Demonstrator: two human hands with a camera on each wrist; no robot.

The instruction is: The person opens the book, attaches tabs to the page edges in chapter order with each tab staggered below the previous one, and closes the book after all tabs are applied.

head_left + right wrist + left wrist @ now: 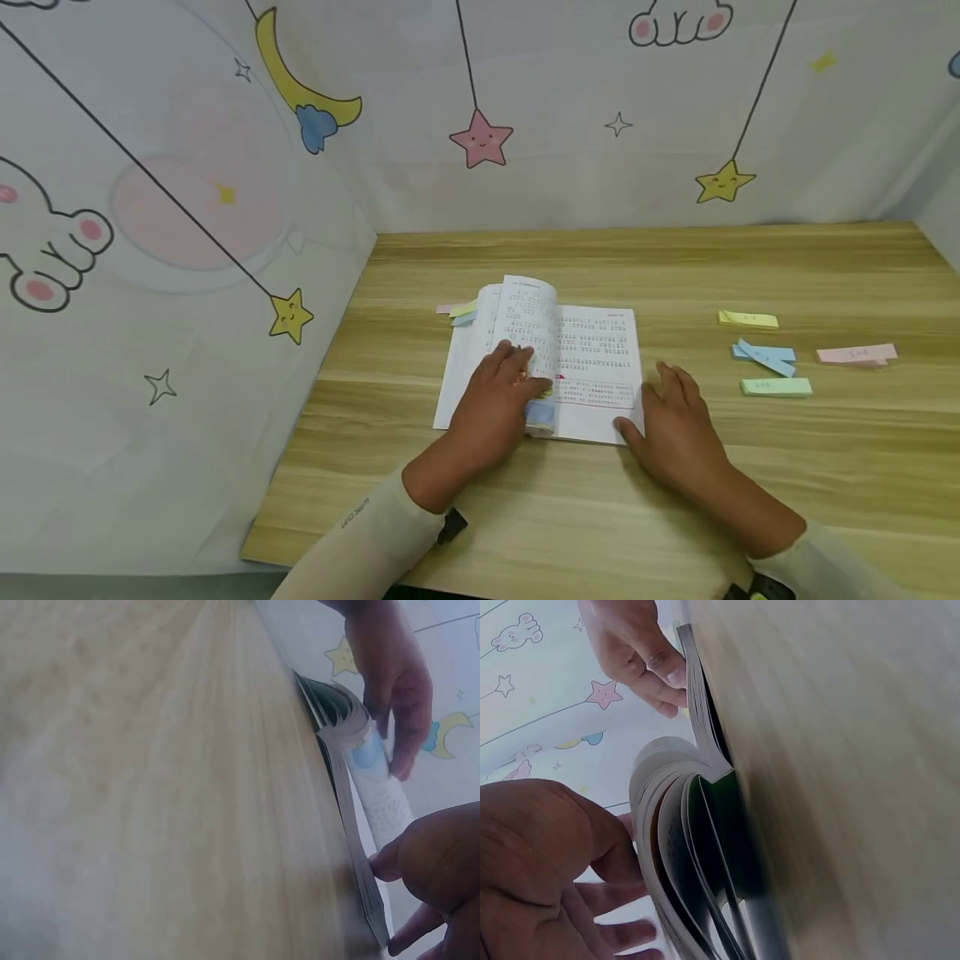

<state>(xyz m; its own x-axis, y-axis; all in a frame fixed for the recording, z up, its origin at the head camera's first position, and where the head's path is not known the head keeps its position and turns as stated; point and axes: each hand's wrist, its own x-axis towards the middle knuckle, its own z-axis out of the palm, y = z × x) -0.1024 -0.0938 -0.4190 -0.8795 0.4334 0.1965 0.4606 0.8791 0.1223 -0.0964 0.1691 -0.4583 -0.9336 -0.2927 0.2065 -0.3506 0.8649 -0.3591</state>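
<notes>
An open book (596, 342) lies on the table, its left-hand pages bulging up in a curve near the spine. My left hand (498, 408) rests with spread fingers on those curved pages; the left wrist view shows its fingers (622, 896) laid over the bowed page block (667, 802). At the book's right edge is my right hand (678, 425), thumb on the lower corner of the right page and the other fingers beside the edge. In the right wrist view, its thumb (388, 860) touches the book's edge. Pink, yellow and blue tabs (463, 312) stick out at the upper left.
To the right lie a yellow strip (748, 320), crossed blue strips (765, 354), a green strip (776, 387) and pink strips (857, 354). A cartoon-printed cloth (555, 183) stands behind and left of the wooden table (675, 258).
</notes>
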